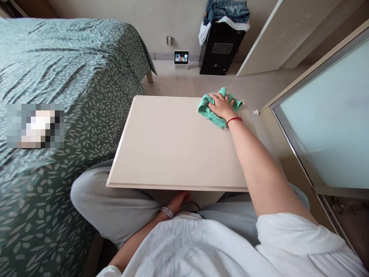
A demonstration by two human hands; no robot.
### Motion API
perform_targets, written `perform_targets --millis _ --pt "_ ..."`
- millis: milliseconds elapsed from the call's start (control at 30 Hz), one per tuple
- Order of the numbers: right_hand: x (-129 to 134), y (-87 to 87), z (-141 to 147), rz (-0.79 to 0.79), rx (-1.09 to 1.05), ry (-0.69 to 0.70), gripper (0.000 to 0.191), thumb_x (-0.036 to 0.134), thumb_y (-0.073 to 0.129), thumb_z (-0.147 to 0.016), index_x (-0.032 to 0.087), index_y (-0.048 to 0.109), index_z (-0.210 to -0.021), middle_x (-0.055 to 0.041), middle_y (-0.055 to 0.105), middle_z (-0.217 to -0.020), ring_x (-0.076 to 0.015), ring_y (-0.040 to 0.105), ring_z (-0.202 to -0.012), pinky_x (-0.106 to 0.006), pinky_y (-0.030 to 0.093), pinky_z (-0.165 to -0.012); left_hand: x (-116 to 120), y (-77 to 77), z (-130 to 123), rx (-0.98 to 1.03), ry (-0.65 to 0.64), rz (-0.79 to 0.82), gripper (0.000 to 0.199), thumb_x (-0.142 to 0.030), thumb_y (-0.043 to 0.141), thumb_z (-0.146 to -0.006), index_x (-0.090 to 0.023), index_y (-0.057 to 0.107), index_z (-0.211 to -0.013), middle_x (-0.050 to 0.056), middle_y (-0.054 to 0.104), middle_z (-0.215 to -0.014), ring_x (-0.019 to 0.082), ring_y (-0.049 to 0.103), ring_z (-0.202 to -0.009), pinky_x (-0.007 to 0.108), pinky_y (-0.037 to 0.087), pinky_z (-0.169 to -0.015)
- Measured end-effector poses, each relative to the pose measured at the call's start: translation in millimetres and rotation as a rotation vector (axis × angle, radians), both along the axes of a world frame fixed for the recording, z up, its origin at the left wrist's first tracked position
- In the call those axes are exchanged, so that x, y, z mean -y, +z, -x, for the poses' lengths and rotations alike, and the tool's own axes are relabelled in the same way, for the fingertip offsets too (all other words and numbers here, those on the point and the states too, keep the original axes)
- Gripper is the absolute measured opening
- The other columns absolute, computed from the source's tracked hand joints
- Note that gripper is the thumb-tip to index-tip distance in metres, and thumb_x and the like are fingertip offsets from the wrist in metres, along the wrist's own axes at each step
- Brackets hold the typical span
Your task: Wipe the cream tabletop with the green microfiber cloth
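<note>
beside the leafy green bed (95, 84) stood a pale table (173, 142). my right hand (221, 105) lay palm down, fingers spread, on a green cloth (212, 116) near the table's far right corner. my left hand (182, 197) hung by the near edge, partly hidden; i couldn't tell its grip.

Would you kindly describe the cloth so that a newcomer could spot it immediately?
Find the pale rectangular tabletop in the middle. Near its far right corner, the right hand rests on the cloth. It is crumpled and plain mint green, unlike the leaf-patterned bedspread.
</note>
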State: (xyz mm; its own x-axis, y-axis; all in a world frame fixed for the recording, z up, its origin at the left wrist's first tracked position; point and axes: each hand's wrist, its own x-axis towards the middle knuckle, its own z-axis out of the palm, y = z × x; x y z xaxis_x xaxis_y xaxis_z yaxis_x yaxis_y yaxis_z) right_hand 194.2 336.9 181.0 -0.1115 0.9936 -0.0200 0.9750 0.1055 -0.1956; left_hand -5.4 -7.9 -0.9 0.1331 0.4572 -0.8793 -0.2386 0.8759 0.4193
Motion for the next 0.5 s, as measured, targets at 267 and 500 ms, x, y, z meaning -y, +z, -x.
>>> perform_targets --millis 267,500 --pt "20.5 -6.2 1.3 0.001 0.015 0.017 0.082 0.046 0.037 -0.112 0.022 0.043 -0.190 -0.0118 0.030 -0.201 -0.0566 0.034 -0.177 -0.088 0.027 -0.138 -0.4 6.2 -0.9 0.012 -0.021 -0.033 0.019 -0.024 0.044 -0.062 -0.013 0.054 -0.073 0.007 0.059 -0.068 0.014 0.055 -0.061 0.026 0.040 -0.065" --pt "118.4 -16.3 8.5 -0.031 0.022 0.188 0.078 0.044 0.043 -0.113 0.023 0.048 -0.188 -0.0168 0.035 -0.198 -0.0603 0.041 -0.171 -0.092 0.033 -0.131 -1.8 13.5 -2.6 0.025 -0.027 -0.050 0.020 -0.025 0.047 -0.059 -0.012 0.053 -0.073 0.007 0.058 -0.066 0.013 0.054 -0.058 0.025 0.039 -0.061"
